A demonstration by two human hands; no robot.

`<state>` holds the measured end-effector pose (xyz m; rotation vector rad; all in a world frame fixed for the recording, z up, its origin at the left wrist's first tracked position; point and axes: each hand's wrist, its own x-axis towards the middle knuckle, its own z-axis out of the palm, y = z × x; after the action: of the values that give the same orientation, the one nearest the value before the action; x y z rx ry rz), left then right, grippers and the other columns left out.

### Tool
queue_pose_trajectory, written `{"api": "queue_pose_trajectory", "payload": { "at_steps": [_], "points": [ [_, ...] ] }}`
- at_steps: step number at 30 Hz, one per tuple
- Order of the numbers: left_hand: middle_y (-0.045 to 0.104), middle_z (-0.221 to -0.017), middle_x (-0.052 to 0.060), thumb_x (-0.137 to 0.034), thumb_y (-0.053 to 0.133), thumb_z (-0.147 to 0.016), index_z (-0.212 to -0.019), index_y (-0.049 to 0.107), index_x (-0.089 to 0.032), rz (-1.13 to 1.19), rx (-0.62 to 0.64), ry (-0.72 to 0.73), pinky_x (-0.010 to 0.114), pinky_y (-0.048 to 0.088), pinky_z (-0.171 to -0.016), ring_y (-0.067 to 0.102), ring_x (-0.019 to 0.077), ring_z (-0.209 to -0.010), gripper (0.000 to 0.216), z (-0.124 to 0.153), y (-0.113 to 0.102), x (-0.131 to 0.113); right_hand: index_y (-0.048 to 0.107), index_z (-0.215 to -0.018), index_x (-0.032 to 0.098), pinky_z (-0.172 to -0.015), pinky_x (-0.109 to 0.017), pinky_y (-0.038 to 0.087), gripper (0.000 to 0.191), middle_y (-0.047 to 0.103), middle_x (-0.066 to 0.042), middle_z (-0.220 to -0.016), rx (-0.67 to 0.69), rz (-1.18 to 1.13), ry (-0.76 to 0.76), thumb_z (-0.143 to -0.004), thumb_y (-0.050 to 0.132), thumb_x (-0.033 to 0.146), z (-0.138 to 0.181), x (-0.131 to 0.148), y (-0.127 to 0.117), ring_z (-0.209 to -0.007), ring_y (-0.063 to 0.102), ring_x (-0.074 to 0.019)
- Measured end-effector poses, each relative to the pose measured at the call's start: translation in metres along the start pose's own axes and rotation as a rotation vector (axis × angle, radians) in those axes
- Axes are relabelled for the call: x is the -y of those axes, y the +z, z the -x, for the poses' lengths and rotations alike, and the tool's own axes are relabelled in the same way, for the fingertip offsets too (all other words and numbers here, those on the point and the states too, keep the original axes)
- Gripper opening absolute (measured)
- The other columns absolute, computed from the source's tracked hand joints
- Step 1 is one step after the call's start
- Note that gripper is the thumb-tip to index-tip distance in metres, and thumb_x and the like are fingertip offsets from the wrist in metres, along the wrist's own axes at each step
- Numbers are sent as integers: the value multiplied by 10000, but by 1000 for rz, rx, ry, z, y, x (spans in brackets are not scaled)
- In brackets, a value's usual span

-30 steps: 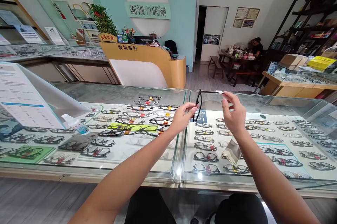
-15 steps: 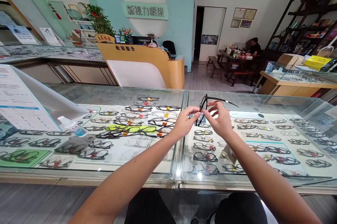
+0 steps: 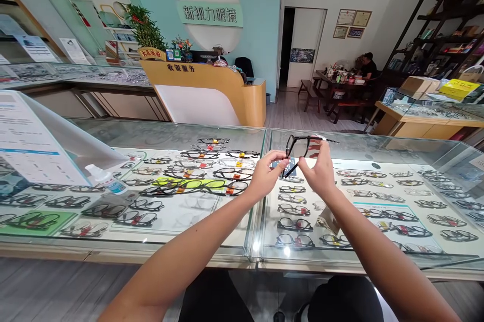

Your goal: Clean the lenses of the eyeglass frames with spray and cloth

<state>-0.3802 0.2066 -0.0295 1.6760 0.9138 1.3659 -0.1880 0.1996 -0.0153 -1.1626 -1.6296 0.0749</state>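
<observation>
Above the glass counter, a pair of black-framed eyeglasses (image 3: 307, 138) is held up between both hands, tilted, one temple pointing to the right and the other angling down. My left hand (image 3: 269, 171) pinches the frame's left end between thumb and fingers. At the other side, my right hand (image 3: 319, 166) has its fingertips up at the right-pointing temple, its thumb near the lower rim. Part of the frame is hidden by the fingers. Below the hands, inside the case, lie rows of eyeglasses (image 3: 294, 209) and a dark card (image 3: 289, 167).
A white bottle (image 3: 108, 179) and a folded sign board (image 3: 30, 140) stand on the counter (image 3: 260, 265) at left. Several frames (image 3: 196, 186) lie on the left half. Beyond are a cashier desk (image 3: 204, 80), a side display case (image 3: 427, 110) and a seated person (image 3: 367, 67).
The eyeglasses have turned so the lenses face me more. My right hand has shifted its fingers up along the temple, while my left hand keeps its pinch.
</observation>
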Motion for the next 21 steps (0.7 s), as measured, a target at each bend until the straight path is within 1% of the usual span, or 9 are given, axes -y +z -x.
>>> {"api": "queue_pose_trajectory", "payload": {
  "at_steps": [2,4,6,9,13,14,15,18,21],
  "points": [
    [720,-1287,129,-475,715,-991,-1076,784,-193,8,-10,13,304,578,-808,684,275,-1185,302,-1,0,1,475,-1467,155,-961,-524,587,589,617,-225,-1385,-23,72,-43,-897,594,248,-1,-2,-1,-1195,640,-356],
    [721,-1281,129,-485,713,-991,-1076,792,-196,14,-20,28,299,576,-792,684,276,-1188,311,-2,-1,1,498,-1458,156,-1045,-590,534,593,612,-223,-1396,-46,166,-82,-875,583,222,-3,-4,-3,-1242,594,-391],
    [724,-1269,130,-484,722,-985,-1065,797,-193,14,-44,40,300,574,-796,685,277,-1186,311,-3,-2,1,554,-1395,170,-1099,-620,481,525,632,-206,-1389,-48,237,-122,-874,591,221,-5,-6,-4,-1248,579,-399],
    [735,-1248,134,-495,749,-964,-1046,798,-187,36,-92,47,308,582,-810,694,272,-1161,323,-6,-6,2,627,-1294,195,-1134,-605,443,393,681,-180,-1327,-16,287,-138,-908,627,270,-7,-10,-5,-1260,587,-392],
    [758,-1209,127,-573,801,-906,-1077,789,-182,151,-146,6,336,613,-820,714,230,-1017,428,-14,-14,5,690,-1193,216,-1154,-625,406,306,647,-189,-1408,-5,361,-103,-940,669,388,-8,-17,-5,-1380,530,-415],
    [762,-1213,125,-594,819,-883,-1085,788,-181,185,-163,-11,344,622,-826,714,225,-1006,460,-16,-16,5,703,-1165,221,-1159,-633,397,289,653,-183,-1416,5,369,-100,-951,668,411,-8,-19,-5,-1394,520,-419],
    [765,-1221,125,-611,839,-856,-1090,786,-182,217,-181,-27,352,630,-834,714,227,-1019,491,-18,-18,4,714,-1140,226,-1166,-641,388,274,675,-172,-1400,23,370,-96,-963,663,429,-8,-21,-5,-1386,527,-416],
    [770,-1239,125,-629,895,-783,-1091,778,-183,301,-237,-64,371,652,-847,706,249,-1109,554,-23,-24,-1,737,-1077,239,-1213,-674,335,256,766,-126,-1266,98,350,-67,-994,648,464,-8,-26,-5,-1283,605,-385],
    [770,-1250,118,-614,918,-761,-1083,772,-185,352,-284,-80,381,663,-862,700,246,-1137,555,-26,-28,-6,752,-996,249,-1247,-732,263,285,814,-87,-1105,173,318,-41,-1021,622,502,-8,-31,-5,-1185,660,-360]
  ]
}}
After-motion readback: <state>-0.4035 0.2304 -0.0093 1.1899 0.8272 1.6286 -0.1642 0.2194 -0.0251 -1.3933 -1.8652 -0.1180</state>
